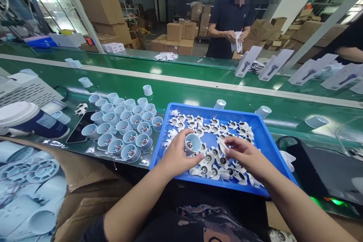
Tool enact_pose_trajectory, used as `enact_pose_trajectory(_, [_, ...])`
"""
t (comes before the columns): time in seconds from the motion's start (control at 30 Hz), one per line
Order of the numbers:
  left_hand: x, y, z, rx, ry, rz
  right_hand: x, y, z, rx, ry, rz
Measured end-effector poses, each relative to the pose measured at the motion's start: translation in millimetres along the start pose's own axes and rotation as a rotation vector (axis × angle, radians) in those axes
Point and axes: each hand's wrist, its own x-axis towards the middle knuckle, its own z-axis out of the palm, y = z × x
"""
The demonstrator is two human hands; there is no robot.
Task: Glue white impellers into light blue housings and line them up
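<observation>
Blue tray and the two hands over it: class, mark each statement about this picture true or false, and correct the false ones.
1. The left hand holds a pale round housing above the blue tray. True.
2. The right hand lies flat on the green belt. False: it is over the tray, its fingers closed on a white fan blade.
3. The tray holds many white fan blades. True.
4. The cluster of housings stands to the right of the tray. False: it stands to the left.
5. A person in a dark shirt stands beyond the belt. True.
</observation>
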Motion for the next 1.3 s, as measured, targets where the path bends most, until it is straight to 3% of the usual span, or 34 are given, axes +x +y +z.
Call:
enact_pose_trajectory(0.1, [-9,10,-0.7,-0.019,-0.036,0.112,-20,-15,11,0.450,-0.096,-0.008])
enact_pose_trajectory(0.2, [-16,20,-1.6,-0.010,-0.108,0.212,-30,-21,23,0.743,-0.191,-0.026])
enact_pose_trajectory(0.4, [-21,30,0.5,0.056,-0.115,0.318,-36,-21,24,0.914,-0.262,-0.111])
enact_pose_trajectory(0.5, [-22,33,5.3,0.091,-0.090,0.350,-42,-27,16,0.672,-0.167,-0.277])
enact_pose_trajectory(0.63, [-23,39,13.0,0.152,-0.074,0.387,-52,-36,11,-0.121,0.085,-0.589])
enact_pose_trajectory(0.73, [-24,43,20.3,0.209,-0.034,0.471,-53,-39,13,-0.430,0.126,-0.682])
enact_pose_trajectory(0.87, [-29,47,30.6,0.277,0.092,0.610,-47,-36,18,-0.471,0.120,-0.695])
enact_pose_trajectory(0.97, [-29,45,34.9,0.295,0.129,0.594,-43,-29,15,-0.463,0.126,-0.680])
enact_pose_trajectory(1.03, [-28,40,35.4,0.265,0.093,0.550,-45,-21,6,-0.474,0.118,-0.677])
enact_pose_trajectory(1.2, [-24,22,33.4,0.239,-0.054,0.320,-64,0,-17,-0.442,-0.062,-0.538])
enact_pose_trajectory(1.3, [-21,21,33.0,0.306,-0.082,0.376,-72,2,-12,-0.520,-0.021,-0.501])
